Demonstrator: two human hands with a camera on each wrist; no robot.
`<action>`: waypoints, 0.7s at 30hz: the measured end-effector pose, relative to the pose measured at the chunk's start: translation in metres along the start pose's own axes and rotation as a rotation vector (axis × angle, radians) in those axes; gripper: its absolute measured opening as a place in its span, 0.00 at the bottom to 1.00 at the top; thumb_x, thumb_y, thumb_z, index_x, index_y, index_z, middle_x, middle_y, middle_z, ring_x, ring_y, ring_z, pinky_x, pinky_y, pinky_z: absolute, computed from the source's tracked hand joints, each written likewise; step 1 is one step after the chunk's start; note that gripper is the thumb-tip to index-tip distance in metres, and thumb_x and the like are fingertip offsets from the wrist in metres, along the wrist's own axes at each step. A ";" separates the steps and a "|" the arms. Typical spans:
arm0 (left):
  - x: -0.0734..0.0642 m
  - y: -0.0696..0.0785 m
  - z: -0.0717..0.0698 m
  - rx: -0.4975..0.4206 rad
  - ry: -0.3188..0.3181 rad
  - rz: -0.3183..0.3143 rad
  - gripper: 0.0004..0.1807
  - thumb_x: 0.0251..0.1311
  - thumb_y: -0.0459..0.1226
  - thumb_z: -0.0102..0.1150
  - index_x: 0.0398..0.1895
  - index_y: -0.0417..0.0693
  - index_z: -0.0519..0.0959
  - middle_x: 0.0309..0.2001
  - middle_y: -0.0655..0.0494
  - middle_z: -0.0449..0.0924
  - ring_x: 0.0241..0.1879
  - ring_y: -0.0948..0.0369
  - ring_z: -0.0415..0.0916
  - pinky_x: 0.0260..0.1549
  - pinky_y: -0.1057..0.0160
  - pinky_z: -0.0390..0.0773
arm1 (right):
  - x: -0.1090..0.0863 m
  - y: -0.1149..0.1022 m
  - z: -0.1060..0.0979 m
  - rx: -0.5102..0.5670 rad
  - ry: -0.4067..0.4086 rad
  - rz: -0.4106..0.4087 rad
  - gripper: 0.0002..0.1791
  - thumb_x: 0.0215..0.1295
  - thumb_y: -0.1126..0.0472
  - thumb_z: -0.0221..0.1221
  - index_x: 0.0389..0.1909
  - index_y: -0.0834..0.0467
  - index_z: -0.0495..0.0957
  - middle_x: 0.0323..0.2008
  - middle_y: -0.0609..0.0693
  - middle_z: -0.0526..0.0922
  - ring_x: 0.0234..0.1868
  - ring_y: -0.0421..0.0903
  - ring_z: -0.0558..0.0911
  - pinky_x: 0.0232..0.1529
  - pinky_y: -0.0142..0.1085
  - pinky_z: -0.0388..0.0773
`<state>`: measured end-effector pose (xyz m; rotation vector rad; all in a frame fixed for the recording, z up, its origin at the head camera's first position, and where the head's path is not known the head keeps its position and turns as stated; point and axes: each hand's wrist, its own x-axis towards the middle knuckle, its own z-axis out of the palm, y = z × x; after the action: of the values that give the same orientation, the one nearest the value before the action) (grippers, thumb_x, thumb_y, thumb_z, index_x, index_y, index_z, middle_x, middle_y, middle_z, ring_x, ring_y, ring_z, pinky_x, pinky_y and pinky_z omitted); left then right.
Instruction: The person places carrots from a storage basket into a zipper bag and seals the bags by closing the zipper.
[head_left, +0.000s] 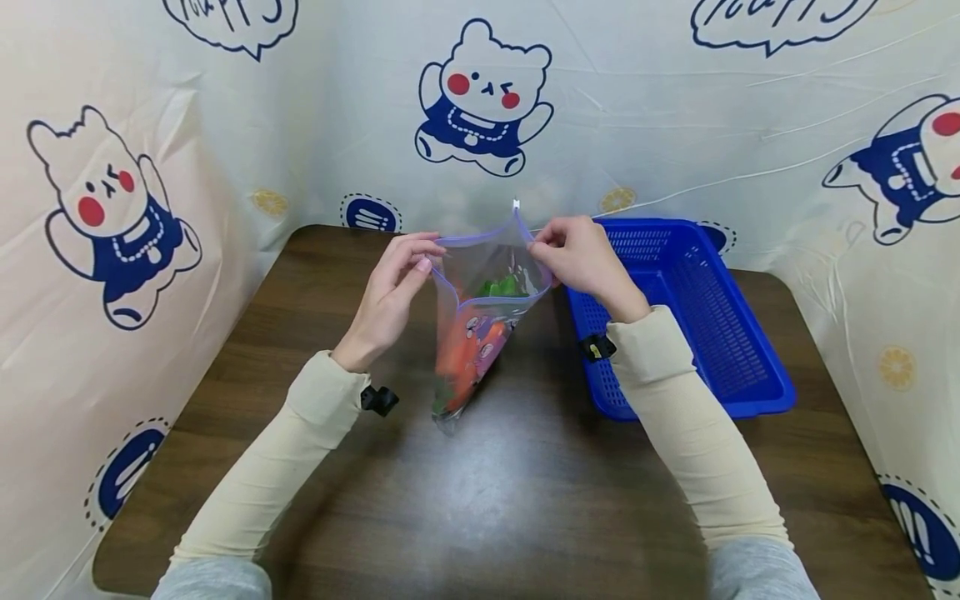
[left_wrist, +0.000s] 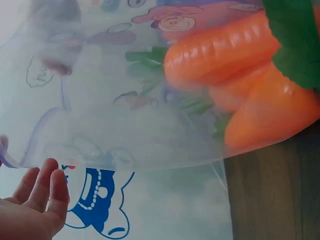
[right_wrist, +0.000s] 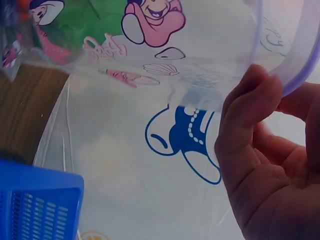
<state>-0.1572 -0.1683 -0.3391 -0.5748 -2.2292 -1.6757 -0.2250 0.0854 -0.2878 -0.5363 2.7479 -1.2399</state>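
A clear zip bag [head_left: 491, 346] with a purple seal and cartoon prints hangs over the table, its mouth spread wide. Inside are orange carrots [left_wrist: 225, 55] with green tops, and a green leafy piece [head_left: 504, 287] near the opening. At the bag's left rim my left hand [head_left: 387, 292] pinches the edge between thumb and fingers. My right hand [head_left: 581, 257] pinches the opposite rim with thumb and curled fingers, also seen in the right wrist view. A white zip slider [head_left: 516, 203] sits at the far corner of the seal. Part of the contents is blurred by the plastic.
On the right of the brown wooden table [head_left: 480, 517] stands a blue perforated basket [head_left: 757, 367], partly behind my right forearm. A pale cloth [head_left: 337, 108] printed with cartoon bears hangs around the back and sides.
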 end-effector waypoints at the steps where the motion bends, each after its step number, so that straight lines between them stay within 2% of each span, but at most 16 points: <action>1: -0.002 0.001 0.000 0.007 -0.015 -0.002 0.18 0.72 0.40 0.43 0.58 0.40 0.71 0.65 0.49 0.66 0.58 0.53 0.72 0.57 0.59 0.72 | 0.000 0.000 0.001 0.016 0.009 0.006 0.11 0.66 0.58 0.57 0.35 0.62 0.82 0.21 0.52 0.80 0.19 0.46 0.79 0.23 0.35 0.79; 5: -0.012 0.010 0.001 0.067 -0.094 -0.056 0.36 0.66 0.56 0.49 0.72 0.49 0.56 0.70 0.51 0.59 0.64 0.50 0.68 0.56 0.48 0.72 | -0.002 -0.001 0.005 0.105 0.053 0.037 0.09 0.64 0.61 0.57 0.34 0.62 0.81 0.20 0.52 0.81 0.18 0.44 0.81 0.24 0.35 0.81; 8: -0.022 0.019 0.002 0.126 -0.155 -0.107 0.52 0.53 0.72 0.48 0.75 0.56 0.48 0.74 0.55 0.53 0.68 0.50 0.64 0.56 0.45 0.72 | -0.003 0.000 0.009 0.227 0.082 0.076 0.09 0.64 0.63 0.57 0.34 0.65 0.81 0.20 0.51 0.81 0.17 0.42 0.81 0.24 0.34 0.82; 10: -0.028 0.025 0.002 0.147 -0.169 -0.113 0.57 0.48 0.75 0.50 0.76 0.57 0.47 0.74 0.56 0.52 0.69 0.51 0.63 0.57 0.44 0.71 | -0.003 -0.001 0.012 0.343 0.100 0.107 0.09 0.64 0.64 0.57 0.35 0.68 0.79 0.20 0.50 0.81 0.17 0.40 0.82 0.25 0.34 0.82; 13: -0.035 0.032 0.001 0.207 -0.154 -0.152 0.54 0.51 0.66 0.60 0.76 0.55 0.48 0.72 0.55 0.57 0.68 0.54 0.63 0.59 0.44 0.70 | -0.006 -0.001 0.015 0.503 0.125 0.149 0.09 0.65 0.65 0.57 0.37 0.70 0.78 0.21 0.50 0.81 0.19 0.40 0.83 0.27 0.33 0.83; 16: -0.038 0.033 -0.001 0.307 -0.097 -0.147 0.44 0.56 0.51 0.66 0.73 0.50 0.57 0.67 0.54 0.65 0.61 0.58 0.69 0.55 0.51 0.75 | -0.011 0.000 0.019 0.626 0.141 0.180 0.07 0.65 0.66 0.57 0.37 0.68 0.77 0.22 0.50 0.81 0.20 0.41 0.83 0.28 0.33 0.83; 19: -0.039 0.025 -0.004 0.356 -0.001 -0.075 0.28 0.62 0.42 0.62 0.64 0.43 0.71 0.60 0.51 0.74 0.47 0.60 0.76 0.43 0.63 0.79 | -0.016 0.002 0.021 0.701 0.145 0.192 0.06 0.66 0.66 0.56 0.36 0.67 0.76 0.25 0.51 0.82 0.22 0.42 0.84 0.29 0.32 0.83; 21: -0.039 0.019 -0.007 0.347 0.068 -0.029 0.16 0.65 0.38 0.58 0.54 0.42 0.78 0.53 0.51 0.79 0.38 0.62 0.75 0.35 0.71 0.77 | -0.020 0.002 0.022 0.747 0.141 0.188 0.05 0.66 0.66 0.56 0.35 0.66 0.75 0.26 0.52 0.82 0.23 0.42 0.85 0.30 0.33 0.83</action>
<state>-0.1142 -0.1761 -0.3391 -0.3935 -2.4103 -1.2550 -0.2026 0.0781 -0.3057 -0.1120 2.0996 -2.1252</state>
